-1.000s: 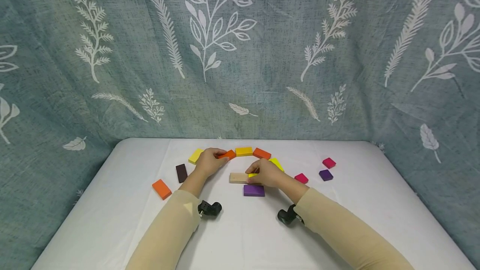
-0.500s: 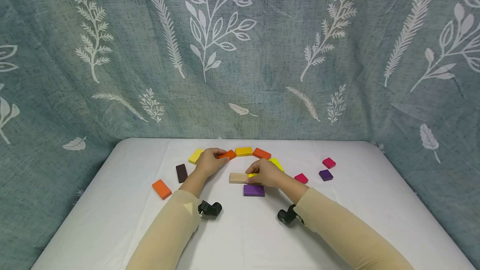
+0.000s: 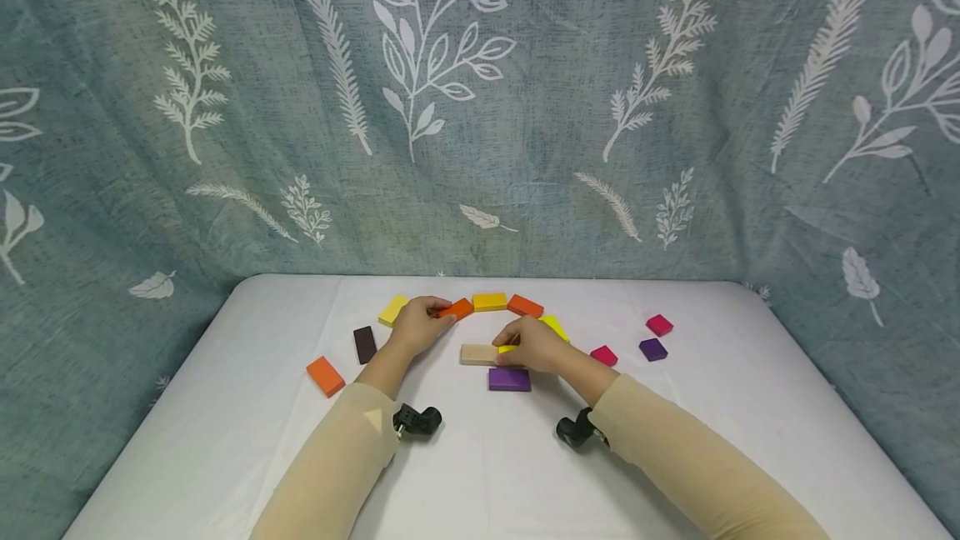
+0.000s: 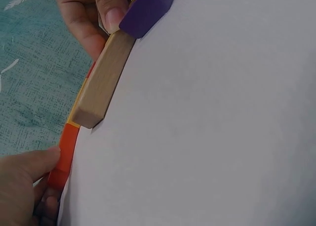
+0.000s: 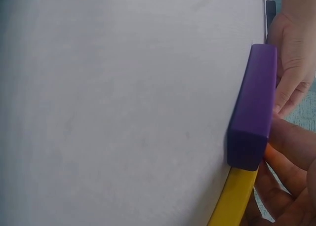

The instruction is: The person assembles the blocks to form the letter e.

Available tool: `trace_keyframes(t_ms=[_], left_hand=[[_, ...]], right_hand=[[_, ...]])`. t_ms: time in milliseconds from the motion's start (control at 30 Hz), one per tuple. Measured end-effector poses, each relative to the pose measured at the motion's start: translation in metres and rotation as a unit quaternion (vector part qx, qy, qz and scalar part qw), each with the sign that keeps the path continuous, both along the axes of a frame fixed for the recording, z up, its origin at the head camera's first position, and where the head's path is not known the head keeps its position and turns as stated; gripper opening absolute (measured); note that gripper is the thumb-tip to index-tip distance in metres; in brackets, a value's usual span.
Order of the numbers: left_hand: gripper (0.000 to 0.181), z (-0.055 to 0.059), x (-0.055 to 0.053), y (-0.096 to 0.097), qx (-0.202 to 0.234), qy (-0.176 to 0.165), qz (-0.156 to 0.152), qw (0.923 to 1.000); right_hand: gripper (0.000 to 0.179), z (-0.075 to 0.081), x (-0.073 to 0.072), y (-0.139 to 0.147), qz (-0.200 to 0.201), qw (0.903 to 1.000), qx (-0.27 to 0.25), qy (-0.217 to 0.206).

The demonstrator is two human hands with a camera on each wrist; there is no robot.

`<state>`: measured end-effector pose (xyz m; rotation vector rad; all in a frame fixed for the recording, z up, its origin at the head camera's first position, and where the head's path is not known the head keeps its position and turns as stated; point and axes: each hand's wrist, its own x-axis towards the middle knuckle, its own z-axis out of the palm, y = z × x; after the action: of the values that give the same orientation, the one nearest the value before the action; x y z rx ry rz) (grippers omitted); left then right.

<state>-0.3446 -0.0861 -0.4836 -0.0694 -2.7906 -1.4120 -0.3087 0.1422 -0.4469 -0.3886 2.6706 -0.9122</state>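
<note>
So the orange block sits on the far side, pinched between the thumb and fingers of the left hand. From my remote seat its right end looks like it meets the amber block, so pushing too hard could skew that one and the red-orange block beyond. The right hand looks clamped on a yellow block, on or against the plain wood block; can't tell which, knuckles hide it. My other worry: the purple block is just on the near side, so a dropped palm could bump it. Tablecloth might bunch if dragged, too.
</note>
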Motion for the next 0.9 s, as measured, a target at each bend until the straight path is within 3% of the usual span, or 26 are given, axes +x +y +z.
trace_keyframes(t_ms=[533, 700, 900], left_hand=[[0.027, -0.001, 0.001, 0.0, -0.004, 0.004, 0.006, 1.0], [0.031, -0.002, 0.002, -0.003, 0.014, 0.004, 0.002, 0.9999], [0.032, 0.009, 0.004, -0.018, 0.046, 0.021, -0.007, 0.9987]], right_hand=[[0.021, -0.001, -0.001, 0.001, 0.003, 1.0, 0.002, 0.002], [0.022, -0.002, 0.0, 0.002, 0.004, 1.0, 0.002, 0.004], [0.022, 0.0, 0.0, 0.002, 0.003, 1.0, -0.001, 0.005]])
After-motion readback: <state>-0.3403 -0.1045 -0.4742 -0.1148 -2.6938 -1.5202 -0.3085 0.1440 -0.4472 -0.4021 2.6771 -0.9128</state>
